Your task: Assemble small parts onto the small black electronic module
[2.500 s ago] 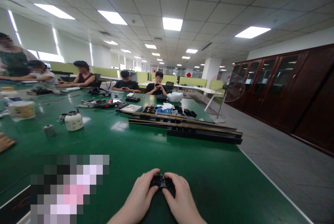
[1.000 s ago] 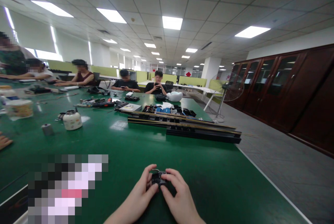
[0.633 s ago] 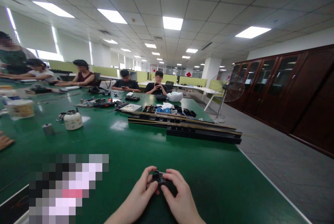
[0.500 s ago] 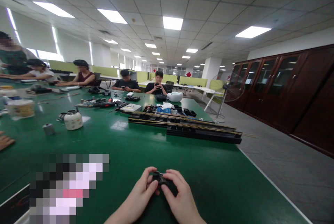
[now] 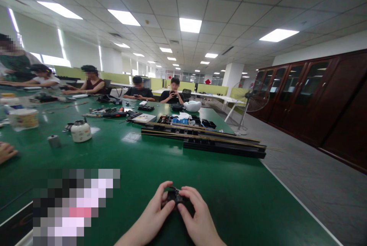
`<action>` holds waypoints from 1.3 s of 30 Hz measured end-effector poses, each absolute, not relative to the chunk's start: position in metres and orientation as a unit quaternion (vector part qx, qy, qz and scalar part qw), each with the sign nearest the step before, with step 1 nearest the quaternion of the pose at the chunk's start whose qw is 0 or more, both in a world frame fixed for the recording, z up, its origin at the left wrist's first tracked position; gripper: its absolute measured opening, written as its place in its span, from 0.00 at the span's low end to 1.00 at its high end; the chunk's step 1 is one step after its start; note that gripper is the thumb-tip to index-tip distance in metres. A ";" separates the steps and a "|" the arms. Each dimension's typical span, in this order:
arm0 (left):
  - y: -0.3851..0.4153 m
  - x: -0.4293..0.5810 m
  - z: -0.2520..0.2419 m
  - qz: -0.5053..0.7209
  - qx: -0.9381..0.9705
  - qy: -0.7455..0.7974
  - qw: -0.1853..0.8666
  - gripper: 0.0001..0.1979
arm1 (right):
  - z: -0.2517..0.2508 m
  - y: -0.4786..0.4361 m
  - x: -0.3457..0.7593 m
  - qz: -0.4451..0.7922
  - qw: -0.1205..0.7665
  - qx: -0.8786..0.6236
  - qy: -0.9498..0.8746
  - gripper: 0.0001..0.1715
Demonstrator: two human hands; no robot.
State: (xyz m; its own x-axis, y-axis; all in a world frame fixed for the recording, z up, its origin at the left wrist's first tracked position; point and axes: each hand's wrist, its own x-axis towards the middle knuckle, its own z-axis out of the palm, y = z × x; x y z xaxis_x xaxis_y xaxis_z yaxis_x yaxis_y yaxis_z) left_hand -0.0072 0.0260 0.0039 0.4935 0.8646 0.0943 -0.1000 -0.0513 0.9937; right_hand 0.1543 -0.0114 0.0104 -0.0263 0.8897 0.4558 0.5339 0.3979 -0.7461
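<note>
Between my hands, low in the middle of the view, is a small black device (image 5: pixel 173 196) that looks like an opened casing with small parts inside. My left hand (image 5: pixel 159 207) grips its left side, thumb in front and index finger raised at its top edge. My right hand (image 5: pixel 196 209) holds its right side with thumb and fingers. The fingers cover much of the device, so its exact kind cannot be made out. Beneath it is the green tabletop (image 5: pixel 137 169).
Long black rails (image 5: pixel 223 148) with thin brass rods lie ahead. A white jar (image 5: pixel 81 131) and a grey metal cylinder (image 5: pixel 54 141) stand left. Another person's hand (image 5: pixel 7 152) rests at the left edge. Near-left is a blurred-out screen (image 5: pixel 77 204). Tools (image 5: pixel 114 114) lie farther back.
My left index finger has lifted slightly at the device's top edge, and more of its inside shows. The other person's hand at the left has shifted slightly. Little else differs.
</note>
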 end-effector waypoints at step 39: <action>0.028 -0.009 0.007 0.394 0.595 0.309 0.629 0.25 | -0.006 0.000 0.172 -0.028 0.576 -0.629 -0.521 0.19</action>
